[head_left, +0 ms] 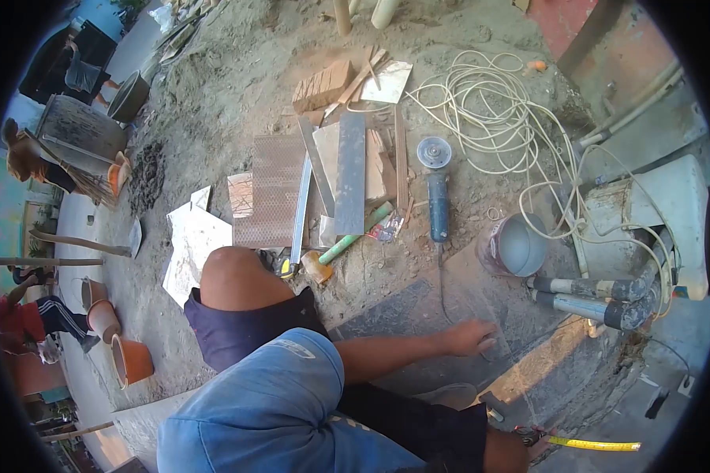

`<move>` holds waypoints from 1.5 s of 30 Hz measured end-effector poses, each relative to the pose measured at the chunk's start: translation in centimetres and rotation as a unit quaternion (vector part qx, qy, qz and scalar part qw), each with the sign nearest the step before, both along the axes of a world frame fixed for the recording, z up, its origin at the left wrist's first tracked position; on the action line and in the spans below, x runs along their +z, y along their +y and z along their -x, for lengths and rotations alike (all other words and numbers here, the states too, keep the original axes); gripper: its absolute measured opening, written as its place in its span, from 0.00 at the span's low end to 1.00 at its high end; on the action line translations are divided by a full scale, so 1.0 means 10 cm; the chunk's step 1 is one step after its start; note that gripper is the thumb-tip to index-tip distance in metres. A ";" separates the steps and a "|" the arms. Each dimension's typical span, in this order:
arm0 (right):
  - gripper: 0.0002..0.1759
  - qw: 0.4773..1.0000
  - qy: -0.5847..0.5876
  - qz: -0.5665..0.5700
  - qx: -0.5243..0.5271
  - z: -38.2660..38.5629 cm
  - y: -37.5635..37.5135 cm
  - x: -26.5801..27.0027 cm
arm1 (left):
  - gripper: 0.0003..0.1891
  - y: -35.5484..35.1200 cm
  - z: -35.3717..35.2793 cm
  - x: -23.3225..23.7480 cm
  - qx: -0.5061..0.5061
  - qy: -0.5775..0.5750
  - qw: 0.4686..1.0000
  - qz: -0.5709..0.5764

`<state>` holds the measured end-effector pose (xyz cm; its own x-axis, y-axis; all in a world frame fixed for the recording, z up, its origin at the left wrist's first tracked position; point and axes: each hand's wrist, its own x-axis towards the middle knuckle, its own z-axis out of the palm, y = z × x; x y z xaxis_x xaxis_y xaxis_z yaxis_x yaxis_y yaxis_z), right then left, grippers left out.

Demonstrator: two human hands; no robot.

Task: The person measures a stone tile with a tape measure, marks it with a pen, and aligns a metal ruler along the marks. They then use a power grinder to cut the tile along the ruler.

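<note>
My left hand (469, 339), at the end of a bare forearm, is low over a large grey tile (386, 311). Its fingers look loosely bent and slightly apart, with nothing visible in them. Just above it, the power cord of a blue angle grinder (439, 209) curves down. The grinder lies on the sandy ground with its disc (434, 152) upward. Below my left hand, near my knee (506, 452), a yellow measuring tape (596, 445) stretches out to the right. My right hand is not visible. Near my other knee lies a mallet with a green handle (355, 236).
Tile pieces, including a dark strip (351, 173), and a brick (322, 85) lie ahead. To the right are a bucket (495, 248), a coiled pale hose (489, 118) and thick pipes (584, 288). At far left, people work near orange tubs (132, 360) and a shovel (79, 241).
</note>
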<state>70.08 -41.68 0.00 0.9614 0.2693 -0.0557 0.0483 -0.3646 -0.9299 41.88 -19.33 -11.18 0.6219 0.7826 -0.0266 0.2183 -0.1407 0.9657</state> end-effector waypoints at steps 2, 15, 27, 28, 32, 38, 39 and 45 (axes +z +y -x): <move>0.16 0.996 -0.081 -0.012 0.030 0.09 0.12 0.34 | 0.18 0.15 0.07 0.20 0.038 -0.034 0.999 0.020; 0.12 0.900 -0.120 0.193 0.373 2.43 1.98 2.99 | 0.23 0.91 0.83 2.20 0.181 -0.567 0.785 0.171; 0.12 0.756 -0.090 0.388 0.519 3.46 2.72 2.61 | 0.33 1.47 1.86 2.18 0.061 -0.708 0.653 0.264; 0.11 0.742 -0.090 0.397 0.532 3.43 2.79 2.60 | 0.33 1.44 1.84 2.19 0.036 -0.707 0.661 0.248; 0.12 0.744 -0.022 0.354 0.566 3.50 3.09 2.32 | 0.35 1.32 1.66 2.00 -0.041 -0.625 0.746 0.226; 0.14 0.751 0.050 0.307 0.583 2.96 3.13 1.15 | 0.30 1.39 1.51 0.76 0.059 -0.155 0.985 0.049; 0.13 0.755 0.038 0.312 0.576 2.73 3.04 0.81 | 0.34 1.41 1.77 0.60 0.098 -0.112 0.969 0.199; 0.18 0.752 -0.248 0.401 0.461 1.87 1.96 -1.16 | 0.42 1.16 2.62 -0.54 0.721 0.291 0.574 0.257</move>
<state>51.37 -22.10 -11.61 0.3429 0.9050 -0.2518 0.8923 -0.3976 -0.2137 15.67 -7.76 -16.54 -0.8939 0.2679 -0.3593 0.0560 0.8621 0.5036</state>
